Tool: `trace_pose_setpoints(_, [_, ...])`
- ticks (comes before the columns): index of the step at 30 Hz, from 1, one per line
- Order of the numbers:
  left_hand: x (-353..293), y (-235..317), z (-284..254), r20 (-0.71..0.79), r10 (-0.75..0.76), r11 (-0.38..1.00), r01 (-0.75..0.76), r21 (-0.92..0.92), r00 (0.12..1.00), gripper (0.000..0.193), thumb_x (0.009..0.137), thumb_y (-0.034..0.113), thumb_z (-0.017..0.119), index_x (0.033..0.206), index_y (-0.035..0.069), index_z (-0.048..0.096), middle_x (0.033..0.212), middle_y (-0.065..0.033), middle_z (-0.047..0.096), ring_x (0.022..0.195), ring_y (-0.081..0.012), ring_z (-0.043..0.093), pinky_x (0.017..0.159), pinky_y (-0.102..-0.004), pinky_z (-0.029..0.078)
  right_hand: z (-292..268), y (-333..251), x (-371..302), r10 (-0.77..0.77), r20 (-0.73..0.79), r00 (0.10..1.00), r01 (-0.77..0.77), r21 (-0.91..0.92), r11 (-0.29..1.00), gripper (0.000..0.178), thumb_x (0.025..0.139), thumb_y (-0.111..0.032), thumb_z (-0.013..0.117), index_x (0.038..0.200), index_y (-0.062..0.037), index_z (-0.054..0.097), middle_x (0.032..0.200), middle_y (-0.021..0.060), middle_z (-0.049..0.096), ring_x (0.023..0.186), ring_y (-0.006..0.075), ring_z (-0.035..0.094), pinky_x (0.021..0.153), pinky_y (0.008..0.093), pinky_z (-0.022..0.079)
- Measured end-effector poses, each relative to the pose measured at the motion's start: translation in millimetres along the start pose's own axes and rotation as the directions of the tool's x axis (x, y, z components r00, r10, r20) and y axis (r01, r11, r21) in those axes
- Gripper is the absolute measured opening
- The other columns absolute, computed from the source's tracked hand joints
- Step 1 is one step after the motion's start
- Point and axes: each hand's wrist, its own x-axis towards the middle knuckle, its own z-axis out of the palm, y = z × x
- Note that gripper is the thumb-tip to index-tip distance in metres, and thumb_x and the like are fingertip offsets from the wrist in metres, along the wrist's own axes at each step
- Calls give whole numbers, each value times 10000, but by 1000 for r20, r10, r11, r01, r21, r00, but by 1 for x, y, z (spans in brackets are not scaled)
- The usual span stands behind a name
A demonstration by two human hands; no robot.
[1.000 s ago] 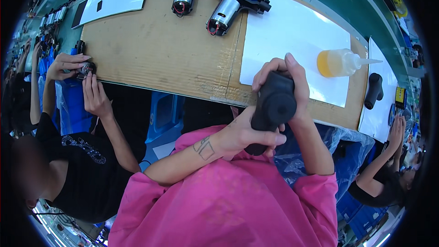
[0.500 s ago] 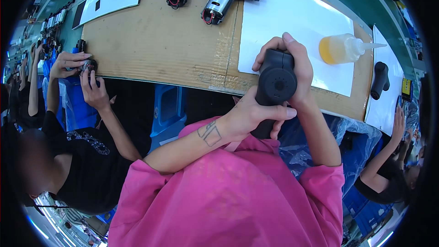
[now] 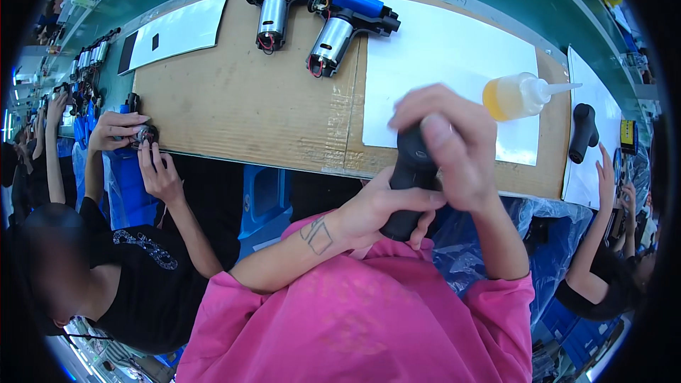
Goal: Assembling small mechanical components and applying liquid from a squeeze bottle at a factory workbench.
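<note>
A black massage gun [image 3: 411,159] is in both my hands, just in front of the near edge of the bench. Its lower part is wrapped by the fingers of my left hand [image 3: 390,206], with the thumb lying across it. My right hand [image 3: 454,145], a little blurred, curls over the upper end, thumb pressed toward the body, and hides most of the round head. Beyond my hands lies a white sheet [image 3: 425,50]. On it, near my right hand, a squeeze bottle [image 3: 505,97] of yellow liquid rests on its side, its pointed nozzle facing right.
Two motor assemblies [image 3: 272,15] with blue parts lie at the far middle of the cardboard-covered bench [image 3: 234,99]. Another black massage gun [image 3: 583,133] lies at the right. Co-workers sit on both sides; the left one's hands [image 3: 159,174] handle a small part.
My right hand has swung from the massage gun's side up over its head, covering the round end that showed before. The bench sits lower in the picture.
</note>
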Motion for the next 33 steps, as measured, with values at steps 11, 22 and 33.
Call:
trace_pose_setpoints(11, [1,19,-29,220,821,152,-573,805,527,432,941,195,680,1275,-52,563,1106,-162,691,1064,-237,682,969,-367,523,-10,14,-4,-147,106,983,130,157,979,501,1059,-238,394,728,41,646,704,158,658,635,245,604,631,362,487])
trace_pose_setpoints(22, [54,36,-2,422,808,125,-820,558,411,434,1000,330,586,1188,-60,617,1033,-160,680,929,-224,663,850,-346,524,2,12,-8,-118,-70,991,129,186,974,337,988,-180,510,781,27,677,631,102,614,527,220,585,532,313,447])
trace_pose_setpoints(33, [57,32,6,298,836,172,-737,654,460,314,1049,240,550,992,-54,646,815,-121,682,731,-173,648,690,-288,517,5,5,-17,-153,-175,973,114,-214,970,466,1053,-260,406,780,25,655,641,142,596,551,230,557,529,358,380])
